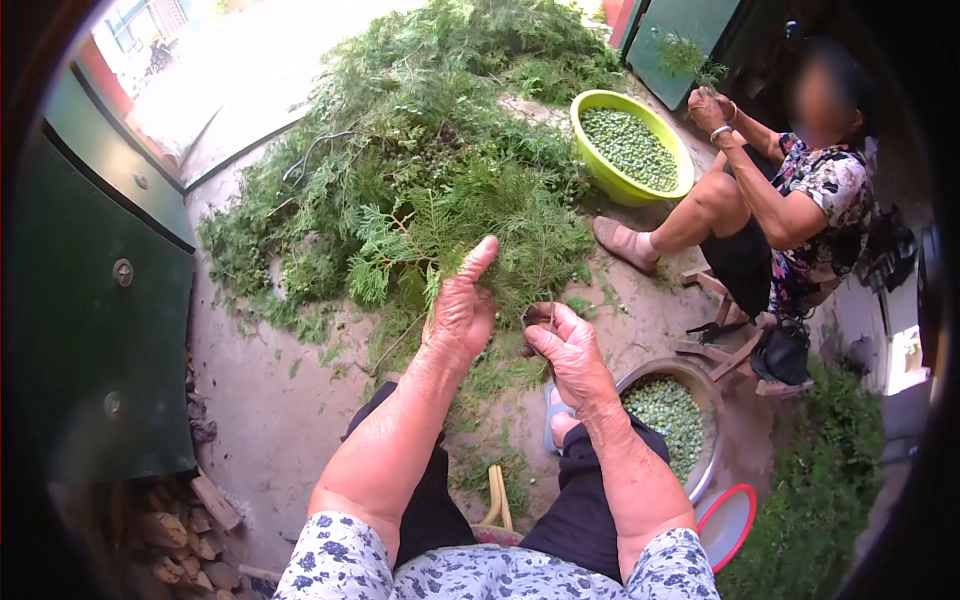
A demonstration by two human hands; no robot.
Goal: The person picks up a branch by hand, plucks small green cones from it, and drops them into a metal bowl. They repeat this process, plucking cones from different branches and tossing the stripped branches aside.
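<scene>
My left hand (463,305) is closed round a green conifer sprig (405,235), thumb pointing up, in front of the big heap of branches (400,140). To its right, my right hand (565,350) has thumb and fingers pinched together beside thin foliage; what lies between the fingertips is too small to make out. The two hands are apart. Below and right of my right hand stands a metal basin (712,400) holding small green cones.
A yellow-green basin (640,193) of cones stands by a seated person (820,190) holding a sprig (685,58). A wooden stool (735,350), red-rimmed bowl (740,510), foliage pile (825,480), green cabinet (100,300) and firewood (170,530) surround me.
</scene>
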